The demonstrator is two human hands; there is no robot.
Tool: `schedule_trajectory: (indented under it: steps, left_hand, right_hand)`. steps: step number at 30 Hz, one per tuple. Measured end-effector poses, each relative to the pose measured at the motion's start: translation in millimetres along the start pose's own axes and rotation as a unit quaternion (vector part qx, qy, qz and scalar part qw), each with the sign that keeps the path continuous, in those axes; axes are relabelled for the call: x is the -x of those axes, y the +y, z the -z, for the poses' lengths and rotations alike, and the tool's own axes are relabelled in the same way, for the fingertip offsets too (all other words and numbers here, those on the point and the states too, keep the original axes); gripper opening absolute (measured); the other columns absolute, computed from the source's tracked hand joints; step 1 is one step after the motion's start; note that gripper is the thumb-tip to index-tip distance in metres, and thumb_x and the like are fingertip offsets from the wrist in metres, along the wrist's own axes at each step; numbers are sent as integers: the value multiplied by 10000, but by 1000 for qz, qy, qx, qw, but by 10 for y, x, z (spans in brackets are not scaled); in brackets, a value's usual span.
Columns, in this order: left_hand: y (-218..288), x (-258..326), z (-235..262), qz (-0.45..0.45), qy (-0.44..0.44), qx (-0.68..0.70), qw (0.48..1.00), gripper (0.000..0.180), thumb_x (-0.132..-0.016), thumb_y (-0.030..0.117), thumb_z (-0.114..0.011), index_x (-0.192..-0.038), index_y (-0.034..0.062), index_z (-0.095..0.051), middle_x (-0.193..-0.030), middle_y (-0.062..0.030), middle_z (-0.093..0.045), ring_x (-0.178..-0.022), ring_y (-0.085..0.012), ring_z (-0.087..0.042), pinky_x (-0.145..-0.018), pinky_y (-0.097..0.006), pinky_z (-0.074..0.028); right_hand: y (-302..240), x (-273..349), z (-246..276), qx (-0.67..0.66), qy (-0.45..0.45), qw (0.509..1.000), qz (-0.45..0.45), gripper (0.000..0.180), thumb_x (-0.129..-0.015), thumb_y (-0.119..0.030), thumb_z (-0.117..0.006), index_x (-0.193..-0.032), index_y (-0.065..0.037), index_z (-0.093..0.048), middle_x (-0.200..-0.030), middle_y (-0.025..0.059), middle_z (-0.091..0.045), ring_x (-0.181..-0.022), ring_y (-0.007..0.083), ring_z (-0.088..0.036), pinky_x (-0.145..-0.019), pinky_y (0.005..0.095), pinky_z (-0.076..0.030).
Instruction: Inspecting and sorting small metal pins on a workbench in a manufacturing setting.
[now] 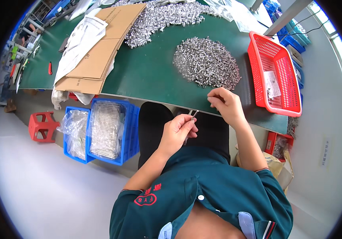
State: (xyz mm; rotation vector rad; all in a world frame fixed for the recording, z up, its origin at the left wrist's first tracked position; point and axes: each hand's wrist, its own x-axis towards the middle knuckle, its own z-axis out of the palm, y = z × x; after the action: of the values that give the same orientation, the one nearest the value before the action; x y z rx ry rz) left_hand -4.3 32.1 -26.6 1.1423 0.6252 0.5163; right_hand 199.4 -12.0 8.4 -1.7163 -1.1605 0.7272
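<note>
My left hand (177,133) is closed around a thin metal rod (195,115), held over my lap just off the table's front edge. The rod's upper end pokes out between thumb and forefinger; the rest of it is hidden by the fingers. At the table edge, to the right of the rod, my right hand (226,104) has its thumb and fingertips brought together. Whatever may be between them is too small to see. Beyond that hand, a heap of small shiny metal ring-like parts (207,61) lies on the green table (147,75).
A red perforated basket (254,75) holding a small bag stands at the right. Farther back is a larger heap of metal parts (167,18). Flattened cardboard (95,59) lies at the left. Blue crates (129,135) of wrapped rods and a red stool (43,126) stand on the floor.
</note>
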Motion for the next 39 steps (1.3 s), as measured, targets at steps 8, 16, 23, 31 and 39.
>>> schedule_trajectory:
  steps: [8, 16, 23, 31, 39]
  left_hand:
    - [123, 35, -106, -15, 15, -102, 995, 137, -945, 61, -516, -990, -45, -591, -765, -68, -639, -649, -116, -627, -585, -248, -529]
    - [82, 73, -56, -13, 7, -172, 985, 132, -936, 45, -516, -949, -47, -611, -755, -62, -638, -628, -101, -614, -584, -238, -523]
    - [182, 89, -96, -15, -33, -187, 982, 128, -931, 50, -528, -940, -47, -611, -727, -66, -625, -619, -104, -612, -566, -233, -511]
    - [165, 72, -62, -14, -10, -87, 996, 127, -938, 52, -527, -981, -53, -585, -767, -81, -631, -649, -131, -626, -578, -254, -527]
    - [55, 81, -8, 9, -1, -3, 1000, 157, -949, 101, -529, -1021, -27, -587, -796, -64, -643, -708, -127, -655, -584, -217, -496]
  right_hand:
    - [-166, 206, -11, -209, -140, 964, -85, 55, -869, -35, -627, -913, -3, -623, -743, -2, -607, -664, 52, -572, -574, 215, -485]
    - [-337, 279, 24, 167, -92, 952, 238, 97, -792, 18, -650, -880, 23, -610, -744, 74, -607, -642, 146, -614, -593, 267, -497]
    - [-308, 313, 10, 81, -146, 967, 193, 82, -775, 3, -656, -847, 13, -619, -763, 109, -608, -682, 231, -623, -617, 302, -498]
    - [-262, 314, -8, 12, -115, 993, 19, 223, -768, 5, -658, -990, -9, -636, -777, 81, -620, -695, 143, -609, -644, 271, -500]
    - [38, -116, -82, 243, 74, 953, 167, 185, -781, -59, -655, -964, -86, -658, -870, 95, -613, -753, 298, -634, -664, 378, -518]
